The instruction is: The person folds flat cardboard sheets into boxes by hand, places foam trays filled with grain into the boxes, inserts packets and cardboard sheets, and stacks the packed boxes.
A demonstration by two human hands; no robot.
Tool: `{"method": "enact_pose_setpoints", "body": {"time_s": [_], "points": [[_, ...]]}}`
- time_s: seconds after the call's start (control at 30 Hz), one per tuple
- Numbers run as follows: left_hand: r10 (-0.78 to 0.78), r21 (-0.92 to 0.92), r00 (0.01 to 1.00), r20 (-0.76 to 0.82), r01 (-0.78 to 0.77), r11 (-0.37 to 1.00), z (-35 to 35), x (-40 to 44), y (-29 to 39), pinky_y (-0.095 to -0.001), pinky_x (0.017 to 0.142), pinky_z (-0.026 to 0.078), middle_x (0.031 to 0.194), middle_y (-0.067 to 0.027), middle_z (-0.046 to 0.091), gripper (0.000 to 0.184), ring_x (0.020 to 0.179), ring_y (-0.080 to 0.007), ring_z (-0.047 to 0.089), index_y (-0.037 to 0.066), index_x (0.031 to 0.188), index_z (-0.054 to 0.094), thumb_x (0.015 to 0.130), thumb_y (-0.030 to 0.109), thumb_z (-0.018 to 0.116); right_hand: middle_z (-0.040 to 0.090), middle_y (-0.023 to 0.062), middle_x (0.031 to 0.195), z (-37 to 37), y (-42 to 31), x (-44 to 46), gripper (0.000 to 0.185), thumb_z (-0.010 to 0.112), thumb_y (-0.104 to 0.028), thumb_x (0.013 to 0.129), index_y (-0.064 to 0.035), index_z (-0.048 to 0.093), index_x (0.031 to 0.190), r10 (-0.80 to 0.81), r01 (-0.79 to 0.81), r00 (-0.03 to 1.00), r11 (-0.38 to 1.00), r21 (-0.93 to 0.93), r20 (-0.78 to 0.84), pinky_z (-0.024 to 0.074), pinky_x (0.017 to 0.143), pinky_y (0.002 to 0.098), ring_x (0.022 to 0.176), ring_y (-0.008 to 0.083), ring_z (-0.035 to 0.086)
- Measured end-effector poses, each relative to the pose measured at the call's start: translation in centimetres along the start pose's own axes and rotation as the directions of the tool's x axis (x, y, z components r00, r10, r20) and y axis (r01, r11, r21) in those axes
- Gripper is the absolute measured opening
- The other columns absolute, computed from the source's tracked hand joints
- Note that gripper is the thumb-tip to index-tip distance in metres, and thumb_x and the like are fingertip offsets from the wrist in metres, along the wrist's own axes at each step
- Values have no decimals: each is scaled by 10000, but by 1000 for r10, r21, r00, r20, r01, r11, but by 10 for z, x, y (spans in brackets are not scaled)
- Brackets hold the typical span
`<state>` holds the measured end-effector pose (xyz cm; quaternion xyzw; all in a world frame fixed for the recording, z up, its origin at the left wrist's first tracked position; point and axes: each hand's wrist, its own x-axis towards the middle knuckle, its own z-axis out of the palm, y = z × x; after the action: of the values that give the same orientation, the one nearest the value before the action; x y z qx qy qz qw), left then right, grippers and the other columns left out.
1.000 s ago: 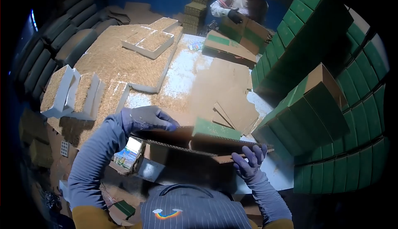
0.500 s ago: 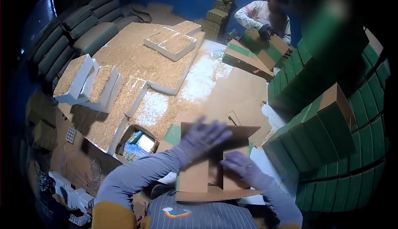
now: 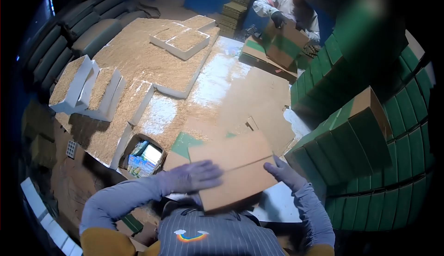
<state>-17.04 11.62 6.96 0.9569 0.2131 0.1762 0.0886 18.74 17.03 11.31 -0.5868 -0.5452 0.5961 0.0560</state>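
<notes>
A brown cardboard box [image 3: 231, 163] lies in front of my body at the table's near edge, its two long flaps folded down and meeting along a seam. My gloved left hand [image 3: 199, 176] lies flat on the box's left part with its fingers stretched out. At the box's right edge is my gloved right hand [image 3: 283, 171], thumb and fingers closed round the cardboard. A green-and-brown cardboard piece [image 3: 185, 144] shows behind the box. To the left, an open carton [image 3: 142, 156] holds blue and white packets.
White trays [image 3: 180, 47] filled with tan shavings stand on the shavings-covered table [image 3: 125, 47]. Stacked green boxes [image 3: 360, 140] rise on the right. Across the table, a person [image 3: 289, 15] in dark gloves handles a green-striped box [image 3: 284, 43]. Flat cardboard [image 3: 254, 98] lies mid-table.
The open box has had its flaps folded down and has turned slightly. My left hand has moved down and left onto it, my right hand to its right edge. The other person's box now stands more upright.
</notes>
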Motion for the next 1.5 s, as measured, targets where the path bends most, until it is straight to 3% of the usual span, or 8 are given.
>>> {"method": "enact_pose_setpoints", "body": {"time_s": [0.2,0.37,0.47,0.53,0.63,0.93,1.23,1.5], "points": [[-757,-488,379,-532,594,640,107,-5,-61,-379,981,463,1195,-227,608,425,1089,-355,597,14,1333,509,1010,287,473,532,125,1367,-30,-17,8,586,601,-426,944,-19,502,1353,-578,602,789,794,79,-209,367,1084,371,1271,234,490],[-986,-709,167,25,698,101,54,-43,-38,-379,980,456,1224,-194,594,514,1121,-291,585,27,1432,398,977,204,561,635,61,927,-21,55,80,314,411,-233,1043,3,616,1072,-380,404,863,915,4,-332,474,775,271,849,124,576],[-550,-251,2,-835,888,385,38,-188,-141,-356,1188,219,1518,-217,326,550,1438,-286,281,-20,1432,365,1017,317,492,649,105,988,-3,40,59,282,448,-208,1015,1,612,1110,-409,394,833,911,-119,-373,487,813,314,901,177,599],[-345,-585,-702,-623,126,801,-114,-257,-153,-373,1169,268,1540,-212,297,647,1421,-314,316,-38,1460,312,989,320,573,650,177,1089,0,40,56,278,508,-204,976,-33,611,1168,-278,287,882,957,-34,-380,504,888,385,996,264,626],[-391,-774,-901,-187,-110,624,-174,-448,-238,-414,1019,449,1498,-218,349,1021,1232,-317,528,-23,1518,53,875,400,724,650,174,1085,-6,55,71,277,467,-174,987,-19,615,1163,-439,350,830,890,-292,-344,506,879,396,1009,306,621],[-583,-914,-806,-105,-152,375,-228,-393,-223,-514,967,467,1429,-212,409,1149,1149,-337,571,169,1520,-60,794,424,793,654,124,1035,0,54,69,295,442,-218,1008,-6,623,1104,-437,349,814,894,-280,-383,495,828,341,941,234,610],[-965,-900,258,55,-406,-160,-146,-138,-117,-436,1015,508,1336,-185,557,446,1198,-296,585,32,1381,437,1012,271,508,686,110,1002,-5,38,76,292,507,-195,972,41,658,1053,-397,401,789,911,-96,-468,485,868,310,950,179,626],[-768,-929,603,217,-114,-351,-18,74,-45,-342,1134,300,1449,-179,397,935,1351,-235,363,66,1552,-84,950,240,611,686,102,1066,-44,6,82,341,520,-253,992,13,651,1160,-287,246,918,953,-175,-273,482,885,291,971,175,627]]}}
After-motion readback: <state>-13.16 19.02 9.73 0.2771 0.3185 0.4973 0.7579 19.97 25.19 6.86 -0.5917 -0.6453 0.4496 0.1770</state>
